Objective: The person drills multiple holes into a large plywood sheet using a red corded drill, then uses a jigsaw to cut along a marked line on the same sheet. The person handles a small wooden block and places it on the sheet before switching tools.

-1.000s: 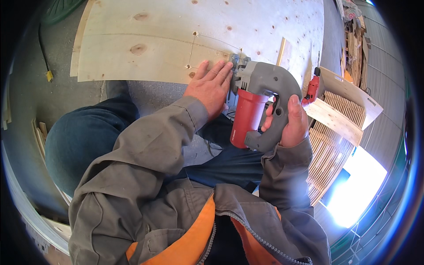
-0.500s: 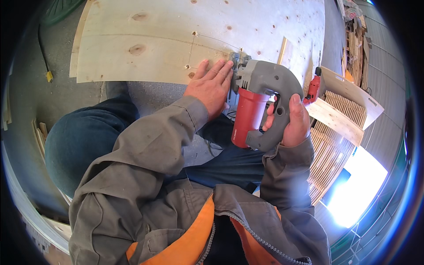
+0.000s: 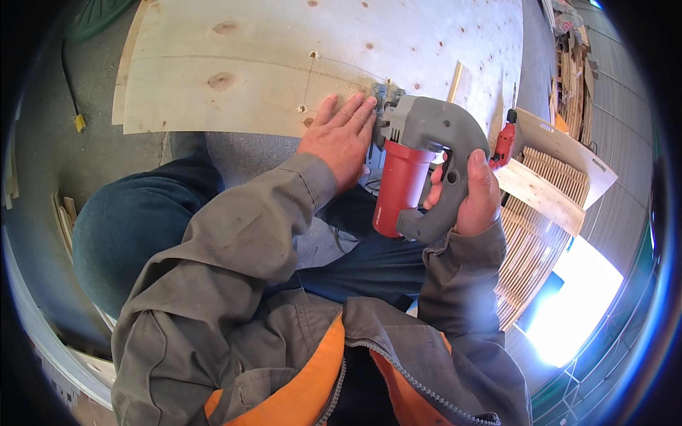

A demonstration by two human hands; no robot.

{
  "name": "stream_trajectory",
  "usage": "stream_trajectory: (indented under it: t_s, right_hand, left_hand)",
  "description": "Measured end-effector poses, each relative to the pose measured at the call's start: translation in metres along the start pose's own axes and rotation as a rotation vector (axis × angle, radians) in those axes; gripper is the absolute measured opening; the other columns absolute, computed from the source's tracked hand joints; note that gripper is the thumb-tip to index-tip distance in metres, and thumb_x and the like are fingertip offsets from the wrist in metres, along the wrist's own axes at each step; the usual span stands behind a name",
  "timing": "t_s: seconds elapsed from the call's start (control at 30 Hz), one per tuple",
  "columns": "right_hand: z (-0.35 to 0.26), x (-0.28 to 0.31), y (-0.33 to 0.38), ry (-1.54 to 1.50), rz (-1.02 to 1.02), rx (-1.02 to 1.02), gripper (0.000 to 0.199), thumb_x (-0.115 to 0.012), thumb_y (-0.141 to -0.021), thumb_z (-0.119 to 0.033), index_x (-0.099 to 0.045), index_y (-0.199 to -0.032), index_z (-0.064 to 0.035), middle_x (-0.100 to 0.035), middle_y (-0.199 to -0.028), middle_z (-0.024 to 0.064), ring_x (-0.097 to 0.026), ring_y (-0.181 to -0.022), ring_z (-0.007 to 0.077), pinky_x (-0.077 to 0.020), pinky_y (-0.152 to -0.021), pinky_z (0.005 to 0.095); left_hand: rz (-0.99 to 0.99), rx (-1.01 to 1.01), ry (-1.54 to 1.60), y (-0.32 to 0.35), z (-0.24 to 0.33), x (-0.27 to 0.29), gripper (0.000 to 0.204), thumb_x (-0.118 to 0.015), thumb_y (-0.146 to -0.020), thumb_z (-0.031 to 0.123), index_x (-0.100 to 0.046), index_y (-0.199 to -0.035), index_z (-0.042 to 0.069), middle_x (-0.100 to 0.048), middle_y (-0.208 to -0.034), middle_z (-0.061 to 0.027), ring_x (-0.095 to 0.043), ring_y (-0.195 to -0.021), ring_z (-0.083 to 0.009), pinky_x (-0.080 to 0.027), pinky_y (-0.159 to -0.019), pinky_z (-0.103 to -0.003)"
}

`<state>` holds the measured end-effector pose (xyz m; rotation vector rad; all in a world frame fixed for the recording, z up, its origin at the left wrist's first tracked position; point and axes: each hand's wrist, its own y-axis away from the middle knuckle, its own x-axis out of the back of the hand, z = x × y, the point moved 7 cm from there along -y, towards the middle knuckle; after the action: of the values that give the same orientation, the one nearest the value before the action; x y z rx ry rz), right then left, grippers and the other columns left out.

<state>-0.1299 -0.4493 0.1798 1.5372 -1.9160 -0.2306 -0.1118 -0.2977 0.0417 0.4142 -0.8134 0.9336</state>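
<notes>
Woodworking workshop, large plywood sheet (image 3: 277,32), red-and-grey power saw (image 3: 401,188), stacked wooden slats (image 3: 526,248), grey floor (image 3: 99,85)

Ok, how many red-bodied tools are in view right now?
2. One is the red-and-grey power tool in the right grip; the other is a smaller red tool farther right, near the edge of the plywood sheet. Others may be hidden.

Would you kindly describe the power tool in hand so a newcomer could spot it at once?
Start from the large pale wooden sheet across the top. At its near edge, just right of the left hand, the right hand grips the power tool by a curved grey handle. Its thick red barrel sets it apart from the smaller red tool farther right.
</notes>
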Motion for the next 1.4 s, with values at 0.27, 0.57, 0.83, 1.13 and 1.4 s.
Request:
stream_trajectory:
  t_s: [0.27,0.57,0.83,1.13,1.4]
  right_hand:
    - [-0.0034,-0.0024,-0.0019,-0.008,-0.004,0.013,0.059,-0.047,-0.105,-0.059,-0.057,-0.110,-0.0001,-0.065,-0.081,0.0103,-0.062,-0.054,0.0177,-0.0543,-0.051,0.0331]
    - [-0.0026,0.0005,-0.0043,-0.012,-0.007,0.006,0.059,-0.047,-0.105,-0.058,-0.057,-0.109,-0.0002,-0.065,-0.081,0.0103,-0.062,-0.054,0.0175,-0.0547,-0.051,0.0334]
    - [-0.0047,-0.0032,-0.0040,-0.037,0.009,-0.001,0.059,-0.048,-0.105,-0.058,-0.058,-0.109,-0.0001,-0.065,-0.082,0.0104,-0.062,-0.055,0.0177,-0.0552,-0.051,0.0343]
    - [-0.0060,-0.0027,-0.0068,-0.030,-0.004,0.003,0.060,-0.046,-0.105,-0.057,-0.057,-0.111,0.0011,-0.065,-0.082,0.0111,-0.062,-0.055,0.0174,-0.0553,-0.051,0.0334]
    - [-0.0082,-0.0023,-0.0092,-0.005,-0.012,0.004,0.060,-0.046,-0.105,-0.058,-0.057,-0.110,0.0013,-0.065,-0.083,0.0110,-0.061,-0.054,0.0172,-0.0553,-0.051,0.0332]
  left_hand:
    - [0.006,0.009,0.010,-0.0011,-0.0016,0.0012,0.089,-0.080,-0.080,0.034,-0.044,-0.154,0.001,-0.034,-0.167,-0.0111,-0.027,-0.156,-0.0249,-0.017,-0.128,-0.050]
    - [0.005,0.009,0.003,-0.0031,-0.0005,0.0033,0.088,-0.080,-0.080,0.033,-0.044,-0.154,0.001,-0.034,-0.167,-0.0109,-0.027,-0.156,-0.0246,-0.017,-0.128,-0.049]
    - [0.012,0.005,0.003,-0.0051,-0.0025,0.0037,0.088,-0.080,-0.080,0.033,-0.044,-0.153,0.001,-0.034,-0.167,-0.0103,-0.026,-0.157,-0.0244,-0.017,-0.128,-0.050]
    - [0.004,0.011,-0.017,-0.0067,-0.0036,0.0056,0.089,-0.081,-0.080,0.035,-0.044,-0.154,0.001,-0.034,-0.167,-0.0100,-0.026,-0.157,-0.0243,-0.018,-0.128,-0.049]
    - [0.023,0.022,0.001,-0.0083,-0.0051,0.0044,0.087,-0.080,-0.079,0.032,-0.045,-0.153,0.002,-0.034,-0.167,-0.0099,-0.026,-0.156,-0.0239,-0.018,-0.128,-0.049]
